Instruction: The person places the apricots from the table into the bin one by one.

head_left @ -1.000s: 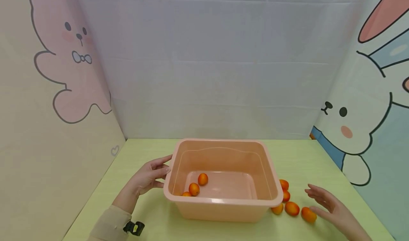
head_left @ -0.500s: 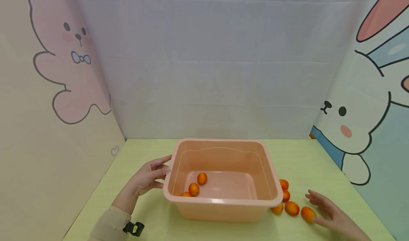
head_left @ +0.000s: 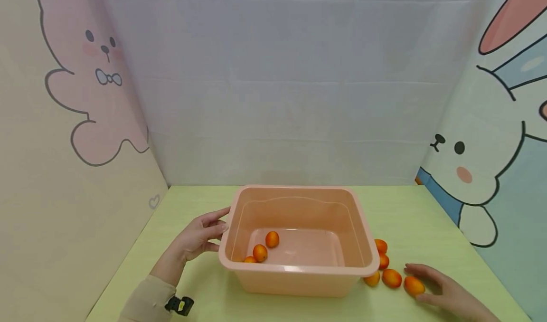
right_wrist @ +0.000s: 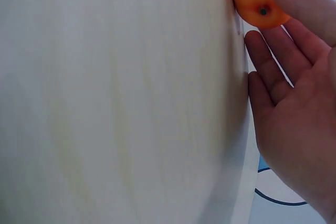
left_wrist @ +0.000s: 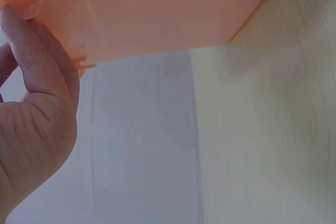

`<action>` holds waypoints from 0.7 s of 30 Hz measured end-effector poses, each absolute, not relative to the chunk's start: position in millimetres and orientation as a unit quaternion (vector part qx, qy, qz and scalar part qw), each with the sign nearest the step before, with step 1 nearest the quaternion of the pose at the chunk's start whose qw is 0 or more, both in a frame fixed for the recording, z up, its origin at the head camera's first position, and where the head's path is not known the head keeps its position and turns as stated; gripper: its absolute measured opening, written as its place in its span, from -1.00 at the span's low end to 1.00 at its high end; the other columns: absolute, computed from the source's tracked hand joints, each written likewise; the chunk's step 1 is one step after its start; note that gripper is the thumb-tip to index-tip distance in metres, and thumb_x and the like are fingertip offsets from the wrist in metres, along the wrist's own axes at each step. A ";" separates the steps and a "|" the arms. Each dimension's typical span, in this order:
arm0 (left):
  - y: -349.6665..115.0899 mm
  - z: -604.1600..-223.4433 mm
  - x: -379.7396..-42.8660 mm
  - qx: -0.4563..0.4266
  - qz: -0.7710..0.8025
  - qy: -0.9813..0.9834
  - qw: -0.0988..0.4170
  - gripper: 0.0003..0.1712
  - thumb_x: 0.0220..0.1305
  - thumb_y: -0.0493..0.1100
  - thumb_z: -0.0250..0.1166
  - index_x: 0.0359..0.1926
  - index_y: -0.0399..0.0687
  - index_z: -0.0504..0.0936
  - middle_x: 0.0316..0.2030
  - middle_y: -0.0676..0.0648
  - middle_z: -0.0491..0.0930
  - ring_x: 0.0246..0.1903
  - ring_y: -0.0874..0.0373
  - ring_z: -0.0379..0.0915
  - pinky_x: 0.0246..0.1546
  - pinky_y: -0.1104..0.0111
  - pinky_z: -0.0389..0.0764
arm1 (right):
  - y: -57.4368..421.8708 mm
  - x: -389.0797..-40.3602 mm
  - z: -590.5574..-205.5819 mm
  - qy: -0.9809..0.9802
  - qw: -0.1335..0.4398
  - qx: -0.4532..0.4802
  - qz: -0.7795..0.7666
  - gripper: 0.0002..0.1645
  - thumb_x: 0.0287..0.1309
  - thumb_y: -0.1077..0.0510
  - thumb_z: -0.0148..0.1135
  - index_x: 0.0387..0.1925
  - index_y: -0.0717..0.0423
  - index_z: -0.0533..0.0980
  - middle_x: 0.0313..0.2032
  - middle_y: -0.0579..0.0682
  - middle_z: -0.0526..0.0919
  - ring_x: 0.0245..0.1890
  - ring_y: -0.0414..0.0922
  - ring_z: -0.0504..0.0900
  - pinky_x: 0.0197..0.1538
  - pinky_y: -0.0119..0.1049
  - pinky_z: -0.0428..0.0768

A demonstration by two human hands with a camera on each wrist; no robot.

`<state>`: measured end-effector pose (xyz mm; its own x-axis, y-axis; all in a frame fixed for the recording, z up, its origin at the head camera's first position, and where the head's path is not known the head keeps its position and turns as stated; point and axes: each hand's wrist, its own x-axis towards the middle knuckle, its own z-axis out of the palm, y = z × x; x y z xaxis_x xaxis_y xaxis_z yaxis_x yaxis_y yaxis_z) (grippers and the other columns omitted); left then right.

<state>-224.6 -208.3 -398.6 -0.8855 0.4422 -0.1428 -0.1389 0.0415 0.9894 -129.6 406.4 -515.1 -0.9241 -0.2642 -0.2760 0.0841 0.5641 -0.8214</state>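
My left hand (head_left: 201,235) holds the left rim of a peach-coloured plastic tub (head_left: 299,281), thumb against the rim; in the left wrist view its fingers (left_wrist: 39,59) meet the tub's edge. Three small orange oval fruits lie in the tub's left part, among them one fruit (head_left: 272,239) set farther back. To the tub's right, my right hand (head_left: 444,286) has its thumb and fingers around the outermost orange fruit (head_left: 413,286), which rests on the table. In the right wrist view, the thumb overlaps this orange fruit (right_wrist: 257,1), with its green stem spot showing.
Several more orange fruits lie beside the tub's right side, including one fruit (head_left: 391,278) next to the handled one; the tub partly hides some. The pale green table (head_left: 205,288) is enclosed by a white back sheet (head_left: 273,99) and side sheets with cartoon animals.
My right hand has lowered and its fingers have come in around the outermost fruit, thumb at its near side. The left hand and the tub have stayed put.
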 end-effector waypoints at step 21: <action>-207.7 -399.8 -227.0 0.103 0.685 0.688 0.218 -0.21 0.39 -0.18 0.27 0.52 -0.18 0.12 -0.13 -0.09 0.61 -0.28 0.09 0.62 -0.31 0.23 0.72 | 400.6 -138.9 -468.3 0.852 0.037 -0.056 -0.520 -0.40 0.28 0.28 0.27 0.25 0.47 0.31 -0.01 -0.37 0.57 -0.14 -0.43 0.57 -0.15 -0.40 0.68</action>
<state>-227.0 -207.7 -399.8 -0.8839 0.4400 -0.1586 -0.1568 0.0408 0.9868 -138.9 400.6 -468.3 -0.9910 -0.1336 -0.0052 -0.0564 0.4536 -0.8894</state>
